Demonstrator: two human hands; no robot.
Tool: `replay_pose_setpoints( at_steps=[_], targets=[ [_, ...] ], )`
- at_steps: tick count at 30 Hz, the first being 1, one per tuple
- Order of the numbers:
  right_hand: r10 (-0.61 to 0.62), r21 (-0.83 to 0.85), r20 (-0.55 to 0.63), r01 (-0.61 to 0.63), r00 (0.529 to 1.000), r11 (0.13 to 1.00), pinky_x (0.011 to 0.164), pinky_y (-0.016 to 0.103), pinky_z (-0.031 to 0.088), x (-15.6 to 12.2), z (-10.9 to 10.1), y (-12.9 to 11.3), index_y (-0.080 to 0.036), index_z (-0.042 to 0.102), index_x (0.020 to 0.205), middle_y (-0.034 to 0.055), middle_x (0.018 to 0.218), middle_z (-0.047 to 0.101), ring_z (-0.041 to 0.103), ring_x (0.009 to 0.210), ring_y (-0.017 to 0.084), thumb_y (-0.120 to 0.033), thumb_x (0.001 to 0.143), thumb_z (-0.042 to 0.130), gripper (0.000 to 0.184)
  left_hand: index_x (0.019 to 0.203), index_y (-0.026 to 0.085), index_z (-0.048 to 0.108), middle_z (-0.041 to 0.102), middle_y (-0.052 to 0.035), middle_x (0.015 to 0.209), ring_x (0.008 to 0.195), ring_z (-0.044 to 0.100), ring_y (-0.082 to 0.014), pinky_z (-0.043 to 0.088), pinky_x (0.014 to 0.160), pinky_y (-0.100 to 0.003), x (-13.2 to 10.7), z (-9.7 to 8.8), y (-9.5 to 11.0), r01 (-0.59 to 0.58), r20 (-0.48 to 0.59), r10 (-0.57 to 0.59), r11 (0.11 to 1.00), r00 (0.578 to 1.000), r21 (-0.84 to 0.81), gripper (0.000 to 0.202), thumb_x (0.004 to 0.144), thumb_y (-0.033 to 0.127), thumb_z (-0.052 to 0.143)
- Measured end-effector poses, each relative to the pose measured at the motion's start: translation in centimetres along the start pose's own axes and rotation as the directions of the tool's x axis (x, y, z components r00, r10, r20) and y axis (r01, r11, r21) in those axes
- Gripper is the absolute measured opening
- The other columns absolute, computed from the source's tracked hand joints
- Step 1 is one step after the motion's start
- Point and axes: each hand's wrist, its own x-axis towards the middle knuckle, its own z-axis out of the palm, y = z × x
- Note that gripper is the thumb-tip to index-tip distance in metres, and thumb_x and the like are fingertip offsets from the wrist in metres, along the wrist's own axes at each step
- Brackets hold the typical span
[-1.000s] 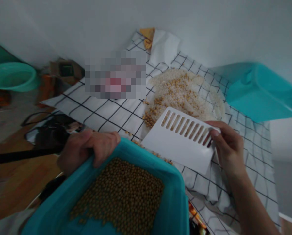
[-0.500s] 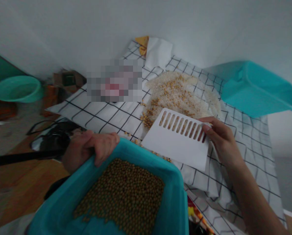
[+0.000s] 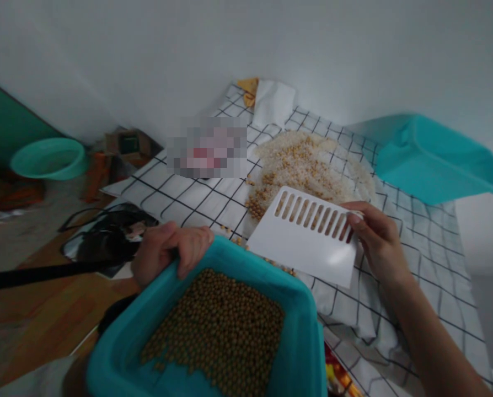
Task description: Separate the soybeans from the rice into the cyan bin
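My left hand point(image 3: 170, 251) grips the far rim of a teal plastic tub point(image 3: 304, 342) filled with yellow-brown beans point(image 3: 221, 331), held close to me. My right hand point(image 3: 374, 240) pinches the slotted end of a white plastic scraper point(image 3: 304, 242), which is tilted above the checked cloth point(image 3: 180, 193). Just beyond the scraper lies a flat heap of white rice mixed with beans point(image 3: 308, 165). A few loose beans lie on the cloth between the heap and the tub.
A second teal tub point(image 3: 432, 160) stands at the right edge of the cloth by the wall. A green basin point(image 3: 50, 160) sits on the floor at far left. Dark bags and a black strap point(image 3: 35, 273) lie on the wooden floor at left.
The view has shifted so everything sits slightly further right and lower. The scraper has tipped a little flatter; both hands keep their grips.
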Motion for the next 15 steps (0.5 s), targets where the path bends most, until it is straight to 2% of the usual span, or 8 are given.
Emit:
replay_pose_setpoints(
  at_steps=[6,11,15],
  targets=[
    [-0.036,-0.013,-0.081,0.035,0.996,0.999,0.068,0.031,0.051,0.04,0.00,-0.02,-0.027,0.080,0.095,0.0015,0.086,0.074,0.066,0.076,0.020,-0.044,0.089,0.076,0.019,0.054,0.019,0.051,0.049,-0.0011,0.041,0.039,0.042,-0.0139,0.036,0.055,-0.037,0.05,-0.27,0.31,0.029,0.020,-0.029,0.999,0.999,0.019,0.065,0.108,0.034,0.020],
    [-0.055,-0.002,-0.144,0.055,0.988,0.998,0.056,0.028,0.042,0.24,-0.13,-0.61,-0.027,0.079,0.094,-0.0009,0.070,0.065,0.055,0.060,0.017,-0.042,0.090,0.073,0.016,0.055,0.019,0.053,0.050,-0.0010,0.042,0.039,0.045,-0.0142,0.039,0.058,-0.037,0.27,-0.57,0.61,0.043,0.061,-0.045,0.998,0.997,0.036,0.064,0.109,0.034,0.021],
    [-0.068,-0.041,-0.185,0.062,0.980,0.997,0.054,0.027,0.037,0.41,-0.65,-0.72,-0.026,0.079,0.092,-0.0007,0.070,0.063,0.052,0.059,0.016,-0.039,0.089,0.073,0.015,0.056,0.019,0.052,0.050,-0.0017,0.042,0.039,0.045,-0.0145,0.039,0.057,-0.038,0.42,-0.62,0.63,0.017,0.100,-0.023,0.998,0.995,0.060,0.066,0.109,0.033,0.015]
  ],
)
